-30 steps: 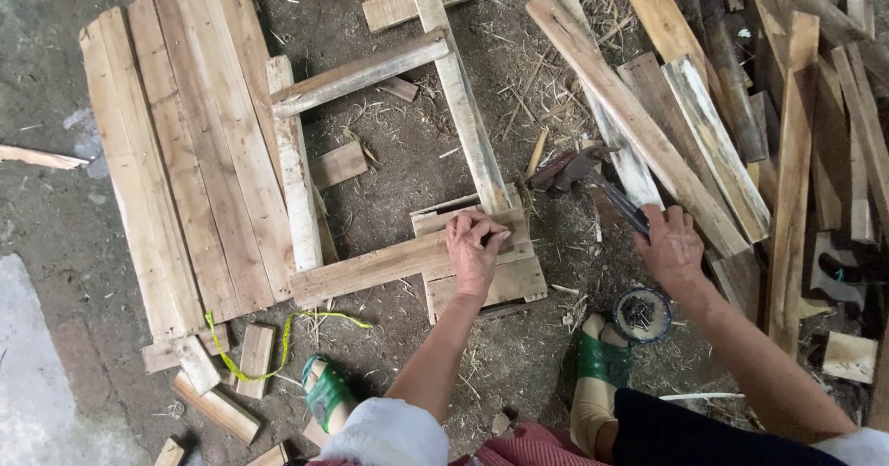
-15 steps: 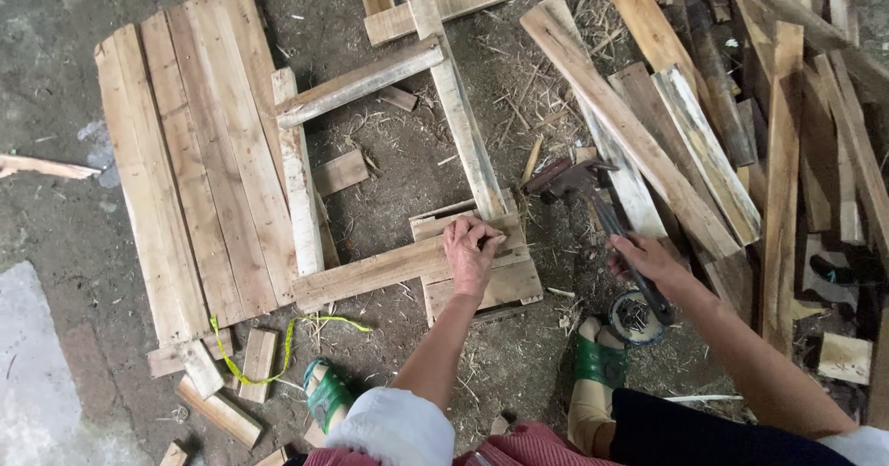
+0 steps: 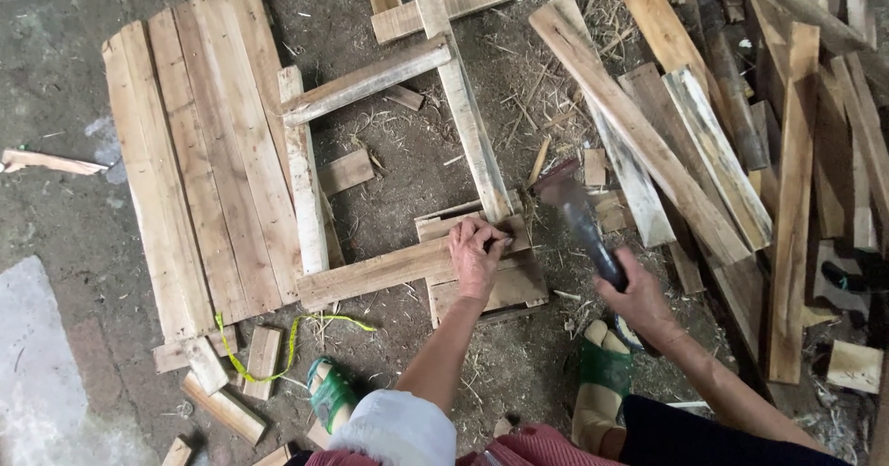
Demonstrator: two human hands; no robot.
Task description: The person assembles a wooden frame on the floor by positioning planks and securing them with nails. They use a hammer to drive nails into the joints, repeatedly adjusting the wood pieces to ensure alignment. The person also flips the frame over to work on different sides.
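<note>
View from above onto a dirt floor strewn with straw and offcuts. At far left, a thin wood sliver (image 3: pixel 42 161) lies alone on the ground; beside it, a panel of joined planks (image 3: pixel 190 165) lies flat, its boards running away from the viewer; below the panel, several short wood blocks (image 3: pixel 227 383) sit near a yellow-green cord (image 3: pixel 278 341) that loops across the dirt; a sandalled foot with a green strap (image 3: pixel 331 394) shows just right of the cord. At centre, an open wooden frame (image 3: pixel 389 160) of pale slats lies on the ground, its left slat touching the panel's edge, a small loose block (image 3: pixel 344 171) inside it; the frame's near slat (image 3: pixel 380 271) runs rightward to the corner joint. The left hand (image 3: pixel 477 258) rests palm-down on that corner, fingers curled and pressed together on the slat's end, thumb and fingertips pinched at the joint; whether they hold something small cannot be told. Just right of the corner, the hammer (image 3: pixel 579 220) appears blurred, its head near the joint and slightly above the left fingertips, its dark handle slanting down to the right hand (image 3: pixel 639 295), whose fingers are wrapped tightly round the handle's end; a second sandalled foot (image 3: pixel 602 387) sits below that hand. At right, a heap of long rough boards (image 3: pixel 741 151) lies crosswise and overlapping, reaching the picture's edge.
</note>
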